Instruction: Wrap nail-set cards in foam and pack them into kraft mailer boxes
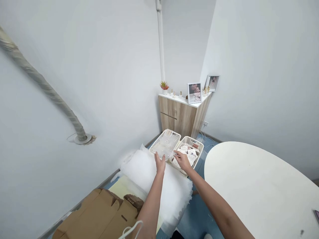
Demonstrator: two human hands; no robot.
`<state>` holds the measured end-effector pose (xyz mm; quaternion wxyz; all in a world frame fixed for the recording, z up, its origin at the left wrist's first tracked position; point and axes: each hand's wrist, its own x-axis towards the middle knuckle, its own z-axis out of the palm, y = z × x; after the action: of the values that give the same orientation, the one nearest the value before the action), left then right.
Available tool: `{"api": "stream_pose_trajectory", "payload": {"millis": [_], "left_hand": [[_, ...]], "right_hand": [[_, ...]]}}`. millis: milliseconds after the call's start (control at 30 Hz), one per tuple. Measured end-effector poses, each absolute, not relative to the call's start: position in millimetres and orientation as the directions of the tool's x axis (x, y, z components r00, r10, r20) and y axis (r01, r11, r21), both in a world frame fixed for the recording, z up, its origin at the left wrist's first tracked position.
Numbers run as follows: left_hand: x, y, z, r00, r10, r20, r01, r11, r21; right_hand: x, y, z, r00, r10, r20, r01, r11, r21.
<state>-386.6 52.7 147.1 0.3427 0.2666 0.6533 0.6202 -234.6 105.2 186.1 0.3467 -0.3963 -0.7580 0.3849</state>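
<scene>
My left hand [160, 163] is at the near edge of the left white basket [155, 144], its thumb and fingers spread apart. Clear plastic packaging [167, 141] fills that basket. My right hand [182, 160] reaches over the near left side of the right white basket [200, 154], fingertips pinched together beside the clear plastic. Something small and see-through shows at those fingertips, too small to name. White printed cards or packets [191, 155] and a few reddish pieces lie in the right basket.
White foam sheeting [152, 169] lies below the baskets, with flattened brown cardboard [99, 215] at the lower left. A white round-edged table [249, 179] stands at the right. Behind the baskets is a wood-grain cabinet [184, 116] bearing picture frames [194, 93] and a potted plant [164, 85].
</scene>
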Motion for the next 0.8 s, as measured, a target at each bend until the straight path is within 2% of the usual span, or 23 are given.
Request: {"api": "stream_pose_trajectory", "payload": {"millis": [67, 167, 267, 333, 433, 500, 600, 700, 800], "left_hand": [[-367, 53, 155, -0.589, 0.793, -0.155, -0.125, 0.100, 0.987], [-320, 57, 171, -0.371, 0.886, -0.280, -0.418, 0.109, 0.902], [-268, 61, 186, -0.231, 0.941, -0.245, -0.534, 0.088, 0.841], [-235, 61, 193, -0.215, 0.959, -0.187, -0.496, 0.058, 0.867], [-188, 56, 201, -0.169, 0.985, -0.047, -0.316, -0.009, 0.949], [-157, 50, 205, -0.084, 0.994, 0.075, -0.156, -0.088, 0.984], [-110, 39, 212, 0.069, 0.974, 0.215, 0.033, -0.217, 0.976], [-64, 28, 214, 0.179, 0.954, 0.241, 0.132, -0.266, 0.955], [-21, 20, 207, 0.248, 0.946, 0.208, 0.114, -0.242, 0.964]], "right_hand": [[-217, 104, 193, -0.408, 0.878, 0.251, 0.325, 0.396, -0.859], [-182, 96, 203, -0.358, 0.888, 0.290, 0.319, 0.408, -0.856], [-136, 80, 215, -0.300, 0.897, 0.324, 0.290, 0.409, -0.865], [-99, 67, 222, -0.265, 0.908, 0.326, 0.256, 0.392, -0.884], [-41, 50, 230, -0.234, 0.939, 0.254, 0.173, 0.297, -0.939], [-2, 41, 234, -0.191, 0.974, 0.122, 0.112, 0.145, -0.983], [52, 33, 237, -0.166, 0.980, -0.111, 0.019, -0.109, -0.994], [98, 25, 234, -0.186, 0.965, -0.185, -0.036, -0.195, -0.980], [139, 15, 223, -0.115, 0.978, -0.174, -0.062, -0.182, -0.981]]}}
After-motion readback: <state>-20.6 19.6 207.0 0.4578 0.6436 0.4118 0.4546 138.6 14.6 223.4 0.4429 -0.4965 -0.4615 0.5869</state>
